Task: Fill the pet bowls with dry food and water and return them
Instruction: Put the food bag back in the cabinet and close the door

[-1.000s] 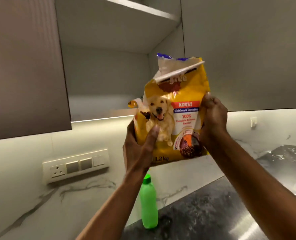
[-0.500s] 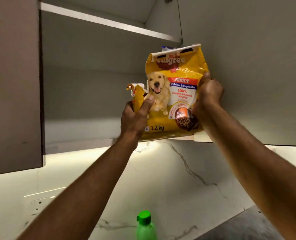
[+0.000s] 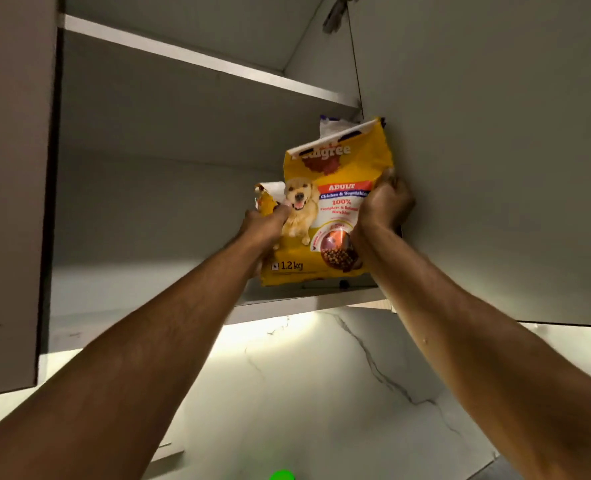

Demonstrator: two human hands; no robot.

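Note:
A yellow dog food bag (image 3: 335, 168) with a dog picture and "1.2 kg" stands upright at the right end of the lower shelf (image 3: 304, 301) of an open wall cabinet. My left hand (image 3: 264, 228) grips its left edge, thumb on the front. My right hand (image 3: 384, 202) grips its right edge, close to the cabinet door. The bag's top is folded over. No pet bowls are in view.
The open cabinet door (image 3: 494, 150) hangs right beside the bag. A second shelf (image 3: 200, 60) runs above. Another cabinet front (image 3: 10, 202) is at the left. Below are the marble backsplash (image 3: 321, 393) and a green bottle cap (image 3: 282, 475) at the bottom edge.
Both hands have lifted the bag from in front of the backsplash up into the cabinet, onto the lower shelf. My view has tilted upward, so the bottle has dropped to the frame's edge.

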